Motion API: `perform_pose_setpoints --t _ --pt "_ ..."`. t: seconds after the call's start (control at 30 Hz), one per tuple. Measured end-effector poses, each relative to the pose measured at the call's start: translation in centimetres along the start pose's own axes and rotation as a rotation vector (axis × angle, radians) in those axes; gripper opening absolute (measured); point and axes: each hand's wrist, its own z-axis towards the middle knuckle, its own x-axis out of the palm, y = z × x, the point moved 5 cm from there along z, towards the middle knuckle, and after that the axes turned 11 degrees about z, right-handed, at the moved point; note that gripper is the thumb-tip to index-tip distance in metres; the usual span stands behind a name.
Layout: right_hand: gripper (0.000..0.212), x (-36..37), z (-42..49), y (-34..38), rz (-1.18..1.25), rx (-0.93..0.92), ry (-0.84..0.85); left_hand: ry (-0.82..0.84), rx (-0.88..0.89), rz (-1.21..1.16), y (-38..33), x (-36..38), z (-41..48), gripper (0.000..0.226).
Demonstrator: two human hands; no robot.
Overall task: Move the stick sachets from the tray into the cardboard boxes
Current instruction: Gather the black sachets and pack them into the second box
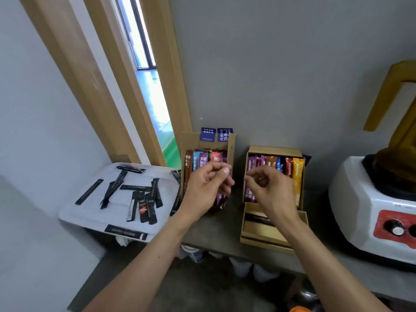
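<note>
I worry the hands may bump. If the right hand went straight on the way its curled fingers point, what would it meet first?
Probably the left hand: the right hand points leftward across a narrow gap toward that hand's fingertips. Depth is unclear, so it might pass clear.

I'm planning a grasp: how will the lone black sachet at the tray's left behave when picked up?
The sachet looks thin and narrow, so probably light and slightly bendy. Lying flat on the smooth tray, it may slide before lifting; rolling seems unlikely.

Smooth white plastic tray [74,216], glossy black sachets [89,192] on it, matt brown cardboard boxes [274,151] right of the tray, my left hand [206,188] bare-skinned.
</note>
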Motion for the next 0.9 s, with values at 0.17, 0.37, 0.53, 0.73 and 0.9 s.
perform_pose_setpoints --t 0.17,0.37,0.53,0.73,0.9 --pt "0.012 6.5 -1.6 4.3 0.031 -0.085 0.143 -0.166 -0.148 0.024 3.1 -8.3 -2.7 0.017" --pt "0.015 15.1 -3.9 7.2 -0.133 -0.225 0.269 -0.332 -0.263 0.235 8.7 -20.2 -3.4 0.013" --pt "0.027 23.5 -4.0 8.3 -0.299 -0.106 0.270 -0.324 -0.328 0.702 15.5 -30.6 -2.0 0.021" --pt "0.045 30.9 -2.9 6.5 -0.512 0.149 0.268 -0.117 -0.409 0.984 22.2 -35.7 0.5 0.050" --pt "0.073 34.5 -2.8 5.5 -0.639 0.244 0.280 0.062 -0.439 1.171 23.7 -34.9 1.7 0.100"
